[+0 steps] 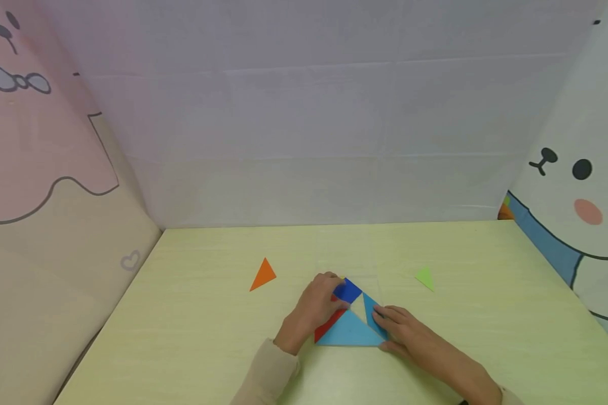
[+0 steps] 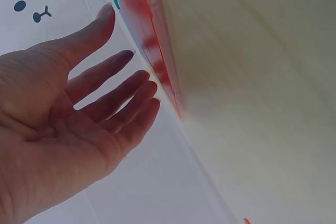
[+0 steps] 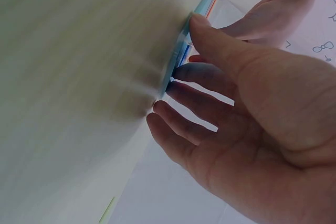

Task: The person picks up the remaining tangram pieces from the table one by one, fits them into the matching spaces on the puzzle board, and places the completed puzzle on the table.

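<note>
Flat coloured tangram pieces lie on the table in a roughly triangular group. My left hand (image 1: pixel 318 304) rests along the group's left side, its fingers by the dark blue piece (image 1: pixel 348 291) and its thumb over the red piece (image 1: pixel 328 327). On the right side, my right hand (image 1: pixel 402 332) touches the narrow blue piece (image 1: pixel 372 314), with the thumb at the corner of the large light blue triangle (image 1: pixel 352 331). Table surface shows through a gap between the pieces. Both wrist views show fingers extended and loosely bent at the pieces' edges. A bit of yellow at the top is mostly hidden.
An orange triangle (image 1: pixel 264 275) lies apart on the left of the pale yellow table (image 1: pixel 182 337). A light green triangle (image 1: pixel 425 278) lies on the right. White sheeting (image 1: pixel 304 140) stands behind the table, with cartoon-printed sheets at both sides.
</note>
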Demonstrator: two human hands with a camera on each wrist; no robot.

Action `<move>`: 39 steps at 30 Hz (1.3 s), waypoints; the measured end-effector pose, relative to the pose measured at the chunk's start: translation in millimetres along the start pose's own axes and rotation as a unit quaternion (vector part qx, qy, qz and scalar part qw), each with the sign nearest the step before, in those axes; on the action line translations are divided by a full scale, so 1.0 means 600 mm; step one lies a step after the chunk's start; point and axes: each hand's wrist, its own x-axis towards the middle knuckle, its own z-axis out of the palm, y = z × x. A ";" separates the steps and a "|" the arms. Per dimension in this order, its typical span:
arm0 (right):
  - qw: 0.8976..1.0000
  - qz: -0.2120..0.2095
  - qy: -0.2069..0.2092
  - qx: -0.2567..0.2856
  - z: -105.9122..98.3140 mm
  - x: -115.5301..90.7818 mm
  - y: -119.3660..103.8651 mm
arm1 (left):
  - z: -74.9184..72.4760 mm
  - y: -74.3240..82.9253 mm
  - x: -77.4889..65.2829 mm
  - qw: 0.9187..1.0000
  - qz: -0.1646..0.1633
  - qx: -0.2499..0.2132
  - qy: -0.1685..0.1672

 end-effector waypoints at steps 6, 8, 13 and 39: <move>1.000 0.001 -0.002 -0.002 0.000 0.001 -0.001 | -0.003 0.000 -0.012 0.999 -0.010 0.012 -0.039; 1.000 -0.001 0.001 -0.003 0.000 0.001 -0.001 | -0.002 0.000 -0.015 0.998 -0.014 0.018 -0.051; 1.000 0.001 0.001 -0.004 0.000 0.001 -0.002 | -0.006 -0.002 -0.022 0.997 -0.010 0.025 -0.069; 1.000 0.017 0.006 0.023 -0.021 0.004 0.013 | -0.010 -0.002 -0.029 0.992 0.005 0.086 -0.090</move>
